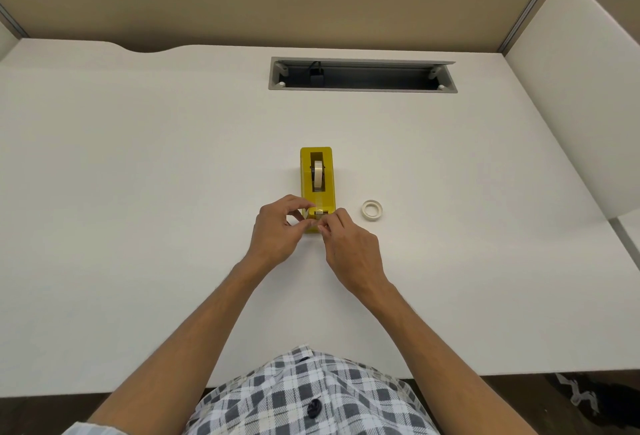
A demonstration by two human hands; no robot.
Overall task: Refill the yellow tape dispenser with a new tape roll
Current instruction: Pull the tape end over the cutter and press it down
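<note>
The yellow tape dispenser [317, 181] stands on the white desk [138, 192], its long side running away from me. A tape roll [318, 176] sits upright in its slot. A strip of tape runs from the roll to the cutter end nearest me. My left hand [277, 226] and my right hand [349, 247] meet at that cutter end, fingertips pinched together on the tape end. They hide the front edge of the dispenser. A second, thin, nearly empty tape roll [372, 210] lies flat on the desk to the right of the dispenser.
A grey cable tray opening [362, 76] is set into the desk at the back, with a black plug inside. Beige partition walls stand behind and to the right. A white chair back [581, 88] is at the right.
</note>
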